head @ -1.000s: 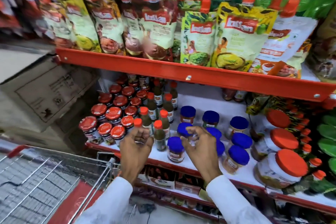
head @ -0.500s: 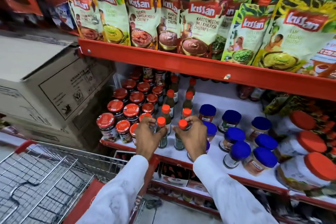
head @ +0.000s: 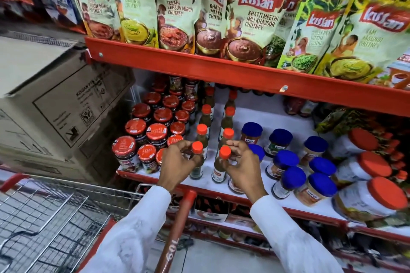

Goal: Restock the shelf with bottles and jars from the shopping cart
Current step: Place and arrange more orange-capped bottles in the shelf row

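Observation:
Two small dark sauce bottles with orange caps stand at the front of the white shelf [head: 255,193]. My left hand [head: 177,163] is wrapped around the neck of the left bottle [head: 197,167]. My right hand [head: 243,166] grips the right bottle [head: 220,170] the same way. Both bottles are upright with their bases on the shelf. Behind them run two rows of like bottles [head: 203,133]. Red-lidded jars [head: 155,133] stand to the left, blue-lidded jars [head: 286,159] to the right. The wire shopping cart [head: 51,215] is at lower left; I see nothing in it.
A red shelf edge [head: 221,71] overhangs the bottles, loaded with Kissan chutney pouches [head: 175,6]. Cardboard boxes [head: 57,104] are stacked left of the shelf. Large white tubs with orange lids [head: 375,199] fill the right end. The cart's red handle [head: 177,228] lies below my wrists.
The camera has come closer and swung right. My hands have settled on the two front bottles, which stand lower and nearer the shelf's front edge than half a second ago.

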A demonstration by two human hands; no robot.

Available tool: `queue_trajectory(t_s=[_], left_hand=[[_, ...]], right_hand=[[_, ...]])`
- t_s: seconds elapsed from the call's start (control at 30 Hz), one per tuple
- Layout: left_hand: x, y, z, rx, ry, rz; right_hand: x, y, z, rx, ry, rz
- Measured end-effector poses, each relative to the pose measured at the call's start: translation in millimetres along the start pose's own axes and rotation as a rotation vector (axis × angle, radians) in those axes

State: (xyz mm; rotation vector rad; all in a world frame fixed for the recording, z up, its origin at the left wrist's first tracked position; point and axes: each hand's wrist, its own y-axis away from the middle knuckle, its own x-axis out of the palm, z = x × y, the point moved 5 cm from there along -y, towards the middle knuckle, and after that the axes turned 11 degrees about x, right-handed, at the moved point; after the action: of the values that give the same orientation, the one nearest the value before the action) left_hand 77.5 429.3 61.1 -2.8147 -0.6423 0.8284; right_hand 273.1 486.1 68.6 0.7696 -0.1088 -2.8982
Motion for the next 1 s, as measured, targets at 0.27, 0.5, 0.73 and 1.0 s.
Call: queue_trajectory(t_s=[0.27, 0.5, 0.73, 1.0], left_hand=[[9.1, 7.4, 2.8, -0.049, 0.014, -0.115], [4.1, -0.1, 0.1, -0.002, 0.007, -0.03], [4.0, -4.5, -5.5, 0.035, 0.014, 0.069], [5.9, 1.7, -2.1, 0.003, 0.025, -0.003]], right_hand=[[6.1, 9.4, -2.0, 0.05, -0.044, -0.141], [2.6, 10.2, -5.7, 0.029, -0.103, -0.123], [0.2, 11.7, -3.8, 0.014, -0.066, -0.103], [-0.7, 10.1, -2.7, 0.011, -0.07, -0.058]])
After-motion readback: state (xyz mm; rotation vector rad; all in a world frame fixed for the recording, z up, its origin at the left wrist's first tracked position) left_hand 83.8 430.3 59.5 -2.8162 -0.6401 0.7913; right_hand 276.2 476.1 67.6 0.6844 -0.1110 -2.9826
